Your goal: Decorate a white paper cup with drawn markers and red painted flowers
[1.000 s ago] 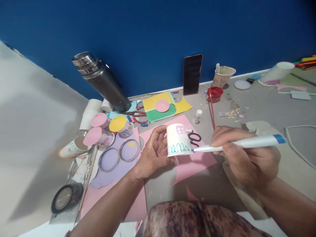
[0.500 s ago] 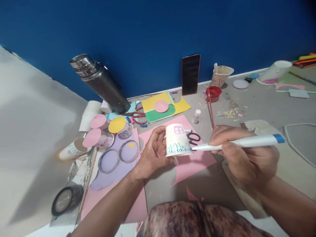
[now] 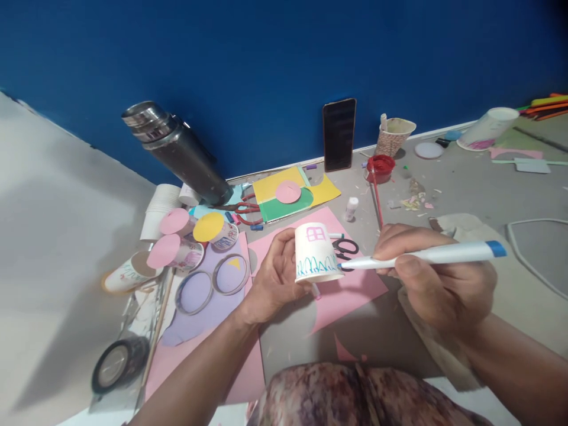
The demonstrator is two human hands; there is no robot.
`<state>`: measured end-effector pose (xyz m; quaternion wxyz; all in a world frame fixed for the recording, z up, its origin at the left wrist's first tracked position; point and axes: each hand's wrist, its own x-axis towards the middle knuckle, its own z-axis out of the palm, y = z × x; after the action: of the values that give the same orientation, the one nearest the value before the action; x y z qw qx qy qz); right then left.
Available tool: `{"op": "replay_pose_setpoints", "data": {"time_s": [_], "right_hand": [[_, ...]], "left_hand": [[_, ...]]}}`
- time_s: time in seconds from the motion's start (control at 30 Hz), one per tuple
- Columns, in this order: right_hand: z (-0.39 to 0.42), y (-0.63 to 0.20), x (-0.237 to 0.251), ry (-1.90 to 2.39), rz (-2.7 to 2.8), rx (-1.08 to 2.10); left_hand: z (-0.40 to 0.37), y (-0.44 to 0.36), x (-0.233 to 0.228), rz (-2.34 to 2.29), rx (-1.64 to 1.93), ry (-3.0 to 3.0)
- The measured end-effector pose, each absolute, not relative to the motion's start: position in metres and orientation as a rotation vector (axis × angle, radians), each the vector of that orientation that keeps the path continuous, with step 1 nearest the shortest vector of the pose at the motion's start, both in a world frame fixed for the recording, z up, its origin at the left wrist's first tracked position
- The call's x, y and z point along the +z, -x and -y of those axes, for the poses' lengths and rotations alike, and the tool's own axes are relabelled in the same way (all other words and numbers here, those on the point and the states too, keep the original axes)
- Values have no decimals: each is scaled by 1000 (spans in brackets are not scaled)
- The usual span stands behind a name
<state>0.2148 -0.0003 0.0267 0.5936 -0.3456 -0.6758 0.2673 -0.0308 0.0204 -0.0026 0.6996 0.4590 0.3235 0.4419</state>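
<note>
In the middle of the head view, my left hand (image 3: 277, 275) grips a white paper cup (image 3: 314, 251) from its left side. The cup is upside down, its rim low and slightly tilted. A pink window is drawn high on its wall, and blue-green zigzag strokes run along the rim. My right hand (image 3: 439, 278) is closed around a white felt-tip marker (image 3: 444, 253) with a blue end. The marker's tip meets the cup's right edge near the rim. Behind the cup, black scissors (image 3: 347, 247) lie on pink paper (image 3: 355, 287), partly hidden.
Decorated cups with a yellow disc (image 3: 209, 226) and pink discs (image 3: 167, 251) stand left, near a dark flask (image 3: 186, 157). A phone (image 3: 339, 135) leans on the blue wall. A red paint pot (image 3: 380, 168) holds a brush. Tape rings (image 3: 195, 291) lie on purple paper.
The view has shifted slightly, carrying most things a little left. The zigzag strokes sit nearer the cup's right edge, with the marker tip still there. Both hands keep their holds.
</note>
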Motion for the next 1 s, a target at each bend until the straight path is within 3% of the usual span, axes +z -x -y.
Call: {"op": "replay_pose_setpoints", "data": {"time_s": [1.0], "right_hand": [[-3, -213, 27, 667, 1584, 657]], "left_hand": [[-18, 31, 2, -735, 909, -877]]}}
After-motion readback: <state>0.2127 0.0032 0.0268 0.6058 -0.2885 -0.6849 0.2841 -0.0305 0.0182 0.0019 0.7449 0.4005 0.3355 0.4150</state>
